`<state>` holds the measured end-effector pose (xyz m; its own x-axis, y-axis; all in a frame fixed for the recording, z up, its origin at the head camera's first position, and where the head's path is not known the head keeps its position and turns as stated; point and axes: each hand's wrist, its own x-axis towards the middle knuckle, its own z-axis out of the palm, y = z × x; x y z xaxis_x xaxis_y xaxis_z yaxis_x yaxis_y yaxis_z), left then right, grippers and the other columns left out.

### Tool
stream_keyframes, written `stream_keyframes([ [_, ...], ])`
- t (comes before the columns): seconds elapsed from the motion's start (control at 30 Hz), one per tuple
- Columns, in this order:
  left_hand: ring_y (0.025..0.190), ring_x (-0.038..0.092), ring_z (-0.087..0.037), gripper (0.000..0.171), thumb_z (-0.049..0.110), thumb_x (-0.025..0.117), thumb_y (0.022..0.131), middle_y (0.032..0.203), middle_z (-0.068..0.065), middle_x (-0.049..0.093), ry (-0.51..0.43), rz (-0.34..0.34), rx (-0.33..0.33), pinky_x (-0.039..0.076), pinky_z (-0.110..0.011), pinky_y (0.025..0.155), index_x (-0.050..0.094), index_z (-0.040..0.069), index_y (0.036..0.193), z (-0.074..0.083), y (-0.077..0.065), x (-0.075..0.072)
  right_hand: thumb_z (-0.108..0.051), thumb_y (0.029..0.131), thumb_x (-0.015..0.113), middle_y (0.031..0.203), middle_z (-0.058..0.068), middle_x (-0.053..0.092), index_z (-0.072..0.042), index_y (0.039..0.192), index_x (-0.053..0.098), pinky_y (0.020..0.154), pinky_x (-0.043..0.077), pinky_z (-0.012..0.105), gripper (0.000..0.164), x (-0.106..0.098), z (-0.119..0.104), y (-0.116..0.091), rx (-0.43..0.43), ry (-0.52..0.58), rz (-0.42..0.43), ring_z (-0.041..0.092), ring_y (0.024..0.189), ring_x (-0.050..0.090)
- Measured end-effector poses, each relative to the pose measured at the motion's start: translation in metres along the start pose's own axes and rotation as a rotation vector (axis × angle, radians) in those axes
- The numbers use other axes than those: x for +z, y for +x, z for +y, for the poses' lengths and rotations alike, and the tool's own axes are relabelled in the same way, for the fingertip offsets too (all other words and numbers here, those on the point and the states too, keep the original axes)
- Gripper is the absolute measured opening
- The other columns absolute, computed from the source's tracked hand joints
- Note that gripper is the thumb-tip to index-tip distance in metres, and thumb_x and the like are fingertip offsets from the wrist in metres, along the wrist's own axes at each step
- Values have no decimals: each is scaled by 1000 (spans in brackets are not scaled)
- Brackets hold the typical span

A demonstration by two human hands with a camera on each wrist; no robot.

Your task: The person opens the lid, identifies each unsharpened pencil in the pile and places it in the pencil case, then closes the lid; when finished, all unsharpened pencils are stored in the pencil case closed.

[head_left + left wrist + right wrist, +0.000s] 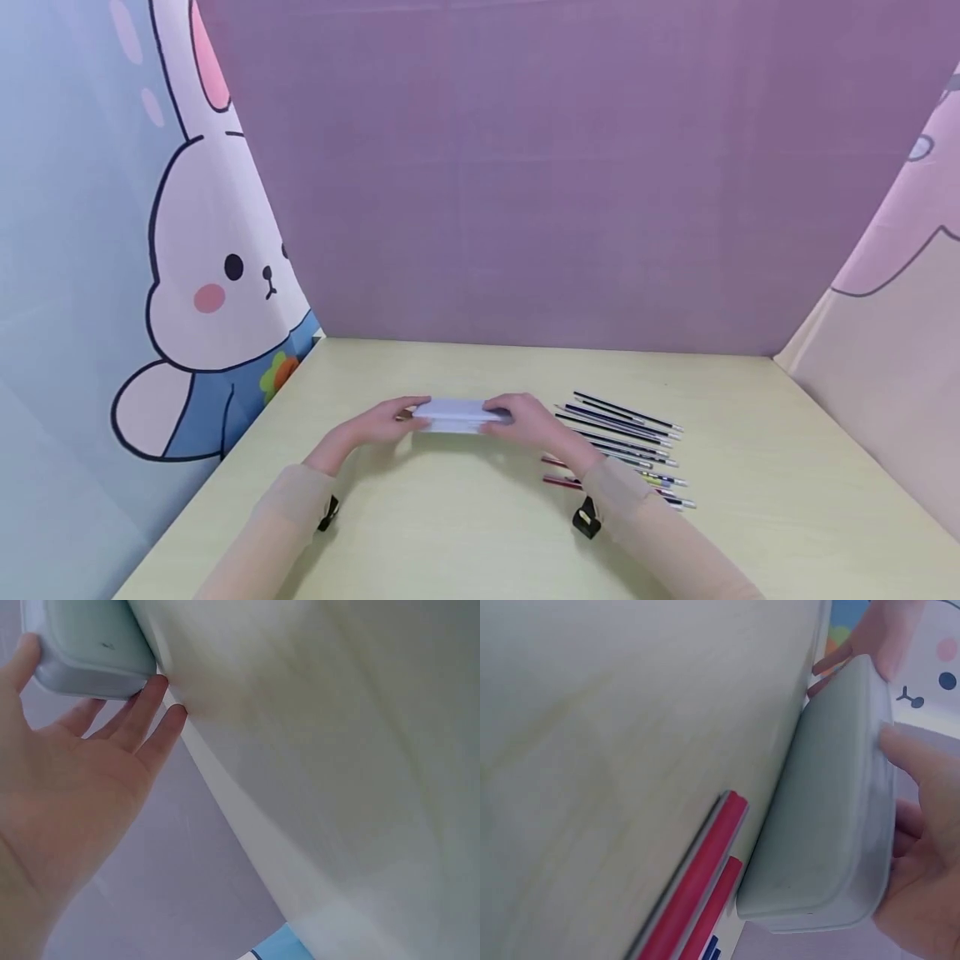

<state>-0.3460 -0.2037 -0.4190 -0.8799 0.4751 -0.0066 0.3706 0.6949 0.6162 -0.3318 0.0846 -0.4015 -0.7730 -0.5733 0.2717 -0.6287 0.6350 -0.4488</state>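
A pale blue-grey pencil case (453,411), a long box with rounded corners, is held between both hands above the middle of the table. At its left end, my left hand (381,422) grips it with thumb and fingers on opposite sides. My right hand (529,423) holds the right end the same way. The right wrist view shows the smooth broad side of the pencil case (817,802) and the right thumb on its edge. Whether its underside touches the table is hard to tell.
Several dark pencils (618,413) lie in a loose row on the pale table (450,533), right of the case and partly under the right forearm. Red pencils (697,900) lie closest to me. A purple cloth (525,183) hangs behind the table; rabbit-printed cloth (217,300) stands at the left.
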Motion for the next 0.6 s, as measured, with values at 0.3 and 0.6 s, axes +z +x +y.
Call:
stream_keyframes([
  [0.3, 118, 51, -25, 58, 50, 49, 93, 134, -11, 52, -27, 48, -60, 40, -46, 101, 47, 13, 138, 1, 6, 0, -33, 86, 67, 102, 5, 71, -8, 112, 68, 78, 52, 29, 36, -5, -3, 0, 34, -8, 53, 13, 87, 64],
  [0.6, 99, 54, -21, 57, 52, 45, 94, 113, -9, 61, -57, 59, -75, 44, -40, 88, 52, 10, 132, 8, 2, 0, -28, 88, 65, 95, 4, 73, -7, 104, 71, 75, 54, 26, 28, -6, -3, 3, -46, -30, 84, 13, 84, 67],
])
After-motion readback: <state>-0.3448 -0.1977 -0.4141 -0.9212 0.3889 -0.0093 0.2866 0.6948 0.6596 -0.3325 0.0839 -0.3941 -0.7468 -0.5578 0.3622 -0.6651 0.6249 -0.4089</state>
